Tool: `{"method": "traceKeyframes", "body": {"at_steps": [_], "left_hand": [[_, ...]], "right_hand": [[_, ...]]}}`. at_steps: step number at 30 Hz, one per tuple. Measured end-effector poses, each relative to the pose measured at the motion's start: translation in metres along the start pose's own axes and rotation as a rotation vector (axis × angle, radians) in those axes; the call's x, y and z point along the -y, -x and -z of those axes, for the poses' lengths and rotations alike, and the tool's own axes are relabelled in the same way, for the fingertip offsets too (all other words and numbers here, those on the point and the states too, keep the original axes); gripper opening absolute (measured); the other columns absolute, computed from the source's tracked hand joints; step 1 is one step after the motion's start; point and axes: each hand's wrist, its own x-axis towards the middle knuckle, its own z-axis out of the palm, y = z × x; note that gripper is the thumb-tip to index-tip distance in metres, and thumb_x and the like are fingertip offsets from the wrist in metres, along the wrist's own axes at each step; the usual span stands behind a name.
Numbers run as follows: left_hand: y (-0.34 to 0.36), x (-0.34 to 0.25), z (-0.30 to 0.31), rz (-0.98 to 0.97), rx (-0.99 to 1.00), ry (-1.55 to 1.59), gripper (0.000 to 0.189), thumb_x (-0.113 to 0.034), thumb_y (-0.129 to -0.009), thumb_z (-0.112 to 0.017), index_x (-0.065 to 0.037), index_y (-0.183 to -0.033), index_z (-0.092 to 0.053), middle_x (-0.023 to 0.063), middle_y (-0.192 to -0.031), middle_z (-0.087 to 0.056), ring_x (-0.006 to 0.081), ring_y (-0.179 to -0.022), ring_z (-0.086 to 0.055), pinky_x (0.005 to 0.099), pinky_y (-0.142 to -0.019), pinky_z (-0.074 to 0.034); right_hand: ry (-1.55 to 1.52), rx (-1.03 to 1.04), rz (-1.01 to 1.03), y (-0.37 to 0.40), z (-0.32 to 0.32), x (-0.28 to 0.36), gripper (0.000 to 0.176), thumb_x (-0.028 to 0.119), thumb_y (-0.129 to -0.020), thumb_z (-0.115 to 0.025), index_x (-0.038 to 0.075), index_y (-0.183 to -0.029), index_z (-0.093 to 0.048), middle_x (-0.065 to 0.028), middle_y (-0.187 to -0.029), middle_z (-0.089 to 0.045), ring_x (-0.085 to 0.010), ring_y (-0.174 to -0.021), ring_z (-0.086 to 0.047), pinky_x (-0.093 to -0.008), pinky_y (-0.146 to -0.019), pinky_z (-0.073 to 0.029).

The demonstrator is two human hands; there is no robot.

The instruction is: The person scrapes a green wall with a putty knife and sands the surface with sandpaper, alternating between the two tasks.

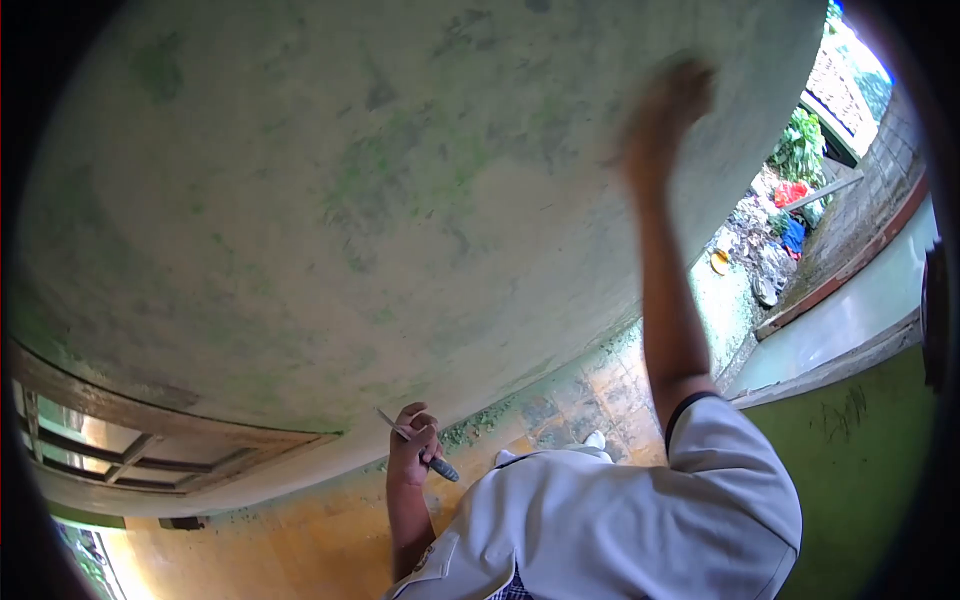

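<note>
Two hands show on my feed. At far left a wooden window frame point(150, 450) sits in the stained, green-streaked wall point(300, 200). Right of it, low down, the left hand point(412, 445) is closed around a dark-handled tool point(440, 467), its thin blade pointing up-left at the wall. A white shirt point(620, 520) fills the bottom. Further right, the right hand point(668, 110) is raised high against the wall, too blurred for me to tell whether it's spread or clenched. Far right lie plants point(800, 145) and litter point(775, 240).
</note>
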Motion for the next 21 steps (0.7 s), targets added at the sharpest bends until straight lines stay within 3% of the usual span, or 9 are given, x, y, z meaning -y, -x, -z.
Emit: {"method": "traceKeyframes", "body": {"at_steps": [3, 5, 10, 11, 12, 13, 14, 17, 21], "left_hand": [[-0.007, 0.000, -0.004, 0.029, 0.039, -0.012, 0.042, -0.006, -0.078, -0.067, -0.011, -0.116, -0.050, 0.0023, -0.077, -0.054, 0.0061, -0.040, -0.039, 0.0247, -0.042, -0.039], [-0.011, 0.002, -0.006, 0.045, 0.047, -0.011, 0.042, -0.005, -0.078, -0.066, -0.010, -0.117, -0.049, 0.0016, -0.075, -0.051, 0.0062, -0.040, -0.039, 0.0248, -0.042, -0.039], [-0.023, 0.000, -0.020, 0.079, 0.071, -0.017, 0.043, -0.003, -0.075, -0.067, -0.005, -0.114, -0.049, 0.0027, -0.077, -0.056, 0.0063, -0.040, -0.040, 0.0237, -0.043, -0.041], [-0.027, 0.000, -0.024, 0.077, 0.073, -0.034, 0.043, -0.003, -0.075, -0.067, -0.004, -0.114, -0.049, 0.0028, -0.076, -0.056, 0.0065, -0.040, -0.040, 0.0238, -0.043, -0.041], [-0.030, 0.000, -0.027, 0.078, 0.081, -0.035, 0.043, -0.003, -0.075, -0.067, -0.004, -0.114, -0.049, 0.0028, -0.076, -0.056, 0.0065, -0.040, -0.040, 0.0238, -0.043, -0.041], [-0.032, 0.002, -0.030, 0.082, 0.092, -0.058, 0.040, -0.004, -0.076, -0.068, -0.007, -0.112, -0.050, 0.0014, -0.074, -0.052, 0.0064, -0.039, -0.039, 0.0244, -0.042, -0.040], [-0.035, 0.004, -0.034, 0.083, 0.103, -0.079, 0.038, -0.006, -0.077, -0.068, -0.009, -0.111, -0.052, 0.0000, -0.071, -0.049, 0.0064, -0.039, -0.037, 0.0249, -0.042, -0.039], [-0.043, 0.016, -0.054, 0.069, 0.094, -0.013, 0.039, -0.003, -0.075, -0.068, -0.004, -0.110, -0.051, 0.0024, -0.071, -0.054, 0.0067, -0.039, -0.041, 0.0241, -0.042, -0.042], [-0.058, 0.036, -0.089, 0.102, 0.060, 0.001, 0.039, -0.004, -0.074, -0.069, -0.004, -0.109, -0.051, 0.0020, -0.068, -0.052, 0.0071, -0.039, -0.040, 0.0242, -0.043, -0.042]], "right_hand": [[-0.063, 0.290, 0.055, 0.138, 0.007, 0.087, 0.065, 0.026, -0.094, -0.040, -0.002, -0.143, -0.007, -0.0278, -0.148, 0.001, -0.0440, -0.137, 0.003, -0.0553, -0.109, -0.002], [-0.329, 0.529, 0.155, 0.214, 0.028, 0.101, 0.056, 0.036, -0.087, -0.053, 0.013, -0.135, -0.036, -0.0245, -0.142, -0.020, -0.0400, -0.133, -0.018, -0.0591, -0.106, -0.013], [-0.056, 0.881, 0.423, 0.145, 0.042, 0.018, 0.034, 0.035, -0.083, -0.059, 0.023, -0.114, -0.056, -0.0131, -0.132, -0.040, -0.0333, -0.126, -0.035, -0.0558, -0.105, -0.022], [-0.073, 0.440, 0.401, 0.132, 0.030, -0.026, 0.033, 0.028, -0.084, -0.058, 0.020, -0.117, -0.054, -0.0157, -0.137, -0.036, -0.0345, -0.130, -0.030, -0.0544, -0.107, -0.019], [-0.060, 0.284, 0.316, 0.094, 0.026, -0.062, 0.032, 0.021, -0.086, -0.054, 0.013, -0.117, -0.054, -0.0183, -0.144, -0.026, -0.0363, -0.134, -0.022, -0.0518, -0.110, -0.014], [-0.110, 0.250, -0.024, 0.058, 0.017, -0.098, 0.037, 0.018, -0.090, -0.047, 0.007, -0.126, -0.047, -0.0208, -0.145, -0.023, -0.0393, -0.135, -0.018, -0.0482, -0.111, -0.010], [-0.029, 0.059, 0.141, 0.009, 0.026, -0.119, 0.045, 0.018, -0.093, -0.041, 0.003, -0.135, -0.036, -0.0209, -0.146, -0.020, -0.0402, -0.136, -0.012, -0.0456, -0.112, -0.007], [-0.342, 0.010, -0.152, -0.060, 0.022, -0.205, 0.051, 0.021, -0.094, -0.039, 0.004, -0.140, -0.026, -0.0226, -0.147, -0.016, -0.0409, -0.136, -0.011, -0.0468, -0.112, -0.008], [0.020, 0.037, -0.076, -0.025, 0.024, -0.135, 0.064, 0.027, -0.090, -0.047, 0.005, -0.143, -0.019, -0.0284, -0.146, -0.009, -0.0458, -0.135, -0.009, -0.0526, -0.109, -0.011]]}}
